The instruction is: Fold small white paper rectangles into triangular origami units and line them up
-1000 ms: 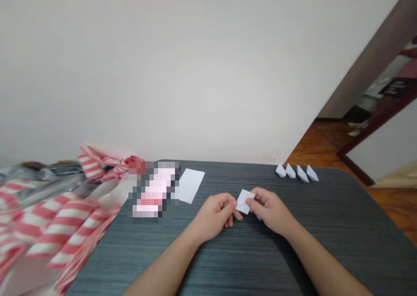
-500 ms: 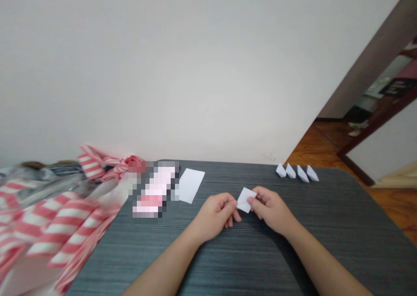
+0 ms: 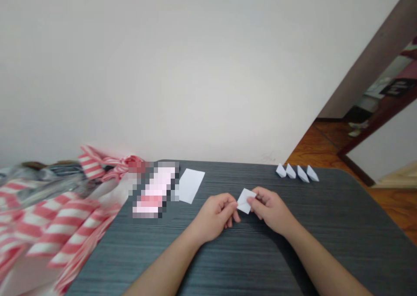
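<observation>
A small folded piece of white paper (image 3: pixel 245 200) is pinched between both my hands just above the dark grey table (image 3: pixel 228 261). My left hand (image 3: pixel 216 214) grips its left corner with curled fingers. My right hand (image 3: pixel 269 209) holds its right side between thumb and fingertips. Both forearms rest on the tabletop.
Several small folded white paper pieces (image 3: pixel 297 172) stand in a row at the table's far right. A flat white paper sheet (image 3: pixel 191 184) lies at the far left beside a blurred pink patch (image 3: pixel 153 194). Red-and-white striped cloth (image 3: pixel 61 217) lies left of the table. Wooden floor (image 3: pixel 325 144) shows at right.
The folded paper has shifted very slightly up between my fingers. Both hands stay in nearly the same place.
</observation>
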Demonstrator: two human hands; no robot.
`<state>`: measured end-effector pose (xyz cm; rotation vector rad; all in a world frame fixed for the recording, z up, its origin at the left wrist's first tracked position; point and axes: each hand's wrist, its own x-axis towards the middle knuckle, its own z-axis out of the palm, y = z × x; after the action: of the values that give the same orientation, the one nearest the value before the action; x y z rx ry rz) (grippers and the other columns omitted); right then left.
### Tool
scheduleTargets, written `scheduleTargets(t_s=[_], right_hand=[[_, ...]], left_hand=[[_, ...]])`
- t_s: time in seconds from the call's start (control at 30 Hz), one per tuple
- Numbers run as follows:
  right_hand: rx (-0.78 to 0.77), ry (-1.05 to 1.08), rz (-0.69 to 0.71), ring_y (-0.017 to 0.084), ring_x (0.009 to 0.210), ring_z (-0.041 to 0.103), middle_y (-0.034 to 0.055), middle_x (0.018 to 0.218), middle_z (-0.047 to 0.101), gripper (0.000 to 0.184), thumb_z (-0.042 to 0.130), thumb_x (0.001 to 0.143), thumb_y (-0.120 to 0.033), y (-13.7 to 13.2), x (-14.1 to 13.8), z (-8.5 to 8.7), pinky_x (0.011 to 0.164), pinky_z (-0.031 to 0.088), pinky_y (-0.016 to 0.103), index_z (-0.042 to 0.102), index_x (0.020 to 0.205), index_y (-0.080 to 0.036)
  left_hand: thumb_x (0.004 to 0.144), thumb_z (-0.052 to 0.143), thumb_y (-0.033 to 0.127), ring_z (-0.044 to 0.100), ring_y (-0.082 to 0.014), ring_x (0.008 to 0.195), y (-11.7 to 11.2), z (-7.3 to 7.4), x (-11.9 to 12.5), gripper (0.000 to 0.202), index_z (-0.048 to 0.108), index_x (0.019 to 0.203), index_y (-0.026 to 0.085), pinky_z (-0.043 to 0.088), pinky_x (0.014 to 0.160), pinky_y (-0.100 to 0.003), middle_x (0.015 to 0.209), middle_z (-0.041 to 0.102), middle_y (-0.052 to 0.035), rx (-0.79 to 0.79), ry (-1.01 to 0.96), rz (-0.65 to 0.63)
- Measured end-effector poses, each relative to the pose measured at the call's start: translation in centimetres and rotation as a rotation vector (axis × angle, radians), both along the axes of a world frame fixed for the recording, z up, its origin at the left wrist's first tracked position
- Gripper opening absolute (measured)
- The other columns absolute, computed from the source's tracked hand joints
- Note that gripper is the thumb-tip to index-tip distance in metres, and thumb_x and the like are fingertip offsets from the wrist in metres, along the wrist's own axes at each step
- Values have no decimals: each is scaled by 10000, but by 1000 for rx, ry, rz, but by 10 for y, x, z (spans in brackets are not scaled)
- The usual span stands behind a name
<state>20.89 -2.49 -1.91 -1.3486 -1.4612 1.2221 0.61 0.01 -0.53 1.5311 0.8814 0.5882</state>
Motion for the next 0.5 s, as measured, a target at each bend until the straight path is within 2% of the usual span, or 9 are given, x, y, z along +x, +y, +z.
scheduleTargets(t_s=[0.13, 0.5], right_hand=[[-3, 4, 2, 87, 435, 404, -51, 557, 516, 257, 589, 887, -398, 0, 0, -1, 434, 304, 211, 560, 743, -187], [10, 5, -9, 91, 437, 404, -44, 560, 512, 244, 589, 888, -372, -1, -1, 4, 447, 307, 223, 549, 732, -189]], left_hand=[[945, 469, 392, 528, -99, 486, 0, 1, 0, 331, 576, 741, 154, 397, 475, -196, 635, 665, -27, 22, 7, -5], [953, 434, 441, 538, -113, 483, 1, -4, 1, 349, 549, 775, 164, 376, 454, -209, 675, 694, -46, -72, -86, 5]])
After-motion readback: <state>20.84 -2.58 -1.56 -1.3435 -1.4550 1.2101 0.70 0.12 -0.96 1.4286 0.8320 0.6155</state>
